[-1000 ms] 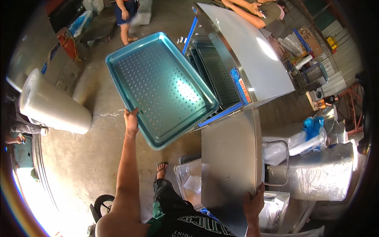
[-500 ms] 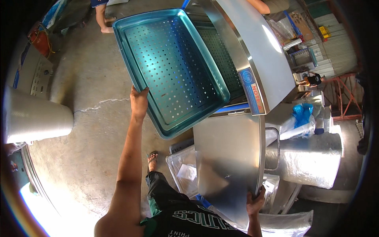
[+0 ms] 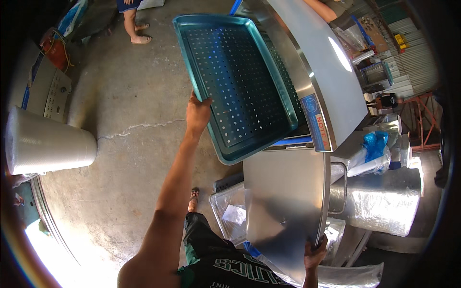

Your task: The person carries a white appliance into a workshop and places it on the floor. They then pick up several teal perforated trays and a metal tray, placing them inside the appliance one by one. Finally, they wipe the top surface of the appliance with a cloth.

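Observation:
A perforated metal tray [image 3: 240, 81] with a green-blue sheen is held up at a tilt by its left rim in my left hand [image 3: 198, 115]. The tray's right side overlaps the opening of a steel cabinet [image 3: 331, 81], and part of another perforated surface [image 3: 288, 84] shows behind it. My right hand [image 3: 315, 253] is closed around the outer edge of the cabinet's flat steel door [image 3: 285, 192], which stands swung out toward me. Its fingertips are partly hidden by that edge.
A large roll of bubble wrap [image 3: 53, 141] lies at the left. Beyond it are a steel panel with knobs [image 3: 57, 96] and a red tank [image 3: 55, 50]. One person's legs [image 3: 130, 21] stand far ahead; another person's arm [image 3: 321, 9] reaches over the cabinet. Plastic-wrapped items [image 3: 384, 201] sit right.
My left hand has moved right with the tray, bringing it nearer the cabinet opening, and the tray's angle has turned so it looks darker. My right hand stays on the door edge.

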A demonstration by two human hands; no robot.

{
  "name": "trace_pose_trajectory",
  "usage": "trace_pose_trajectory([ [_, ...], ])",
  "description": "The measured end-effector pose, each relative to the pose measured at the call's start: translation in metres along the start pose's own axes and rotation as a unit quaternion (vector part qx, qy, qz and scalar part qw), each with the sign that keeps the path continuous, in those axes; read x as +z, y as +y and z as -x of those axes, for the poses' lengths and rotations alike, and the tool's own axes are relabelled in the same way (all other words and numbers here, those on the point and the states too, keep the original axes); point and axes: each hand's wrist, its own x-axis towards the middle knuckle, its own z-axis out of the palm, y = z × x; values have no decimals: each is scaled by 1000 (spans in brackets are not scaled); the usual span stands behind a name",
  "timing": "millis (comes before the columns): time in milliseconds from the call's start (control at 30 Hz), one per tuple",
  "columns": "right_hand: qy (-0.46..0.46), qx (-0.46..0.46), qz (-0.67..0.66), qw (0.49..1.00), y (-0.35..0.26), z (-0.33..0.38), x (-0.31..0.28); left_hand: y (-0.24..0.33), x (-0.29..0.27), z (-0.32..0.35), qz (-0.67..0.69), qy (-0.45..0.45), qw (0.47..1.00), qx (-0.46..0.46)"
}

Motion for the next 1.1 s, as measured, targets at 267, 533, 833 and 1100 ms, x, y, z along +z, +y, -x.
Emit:
trace_pose_trajectory([
  [267, 17, -46, 32, 998, 3, 0, 0, -33, 100, -37, 9, -52, 998, -42],
  [533, -5, -4, 15, 1000, -8, -3, -10, -41, 231, -54, -396, -121, 907, -72],
  [833, -70, 45, -31, 996, -3, -1, -37, -71, 215, -101, -689, -285, 567, 349],
  [1100, -14, 111, -496, 861, 38, -3, -54, 107, 197, 148, 62, 93, 948, 297],
])
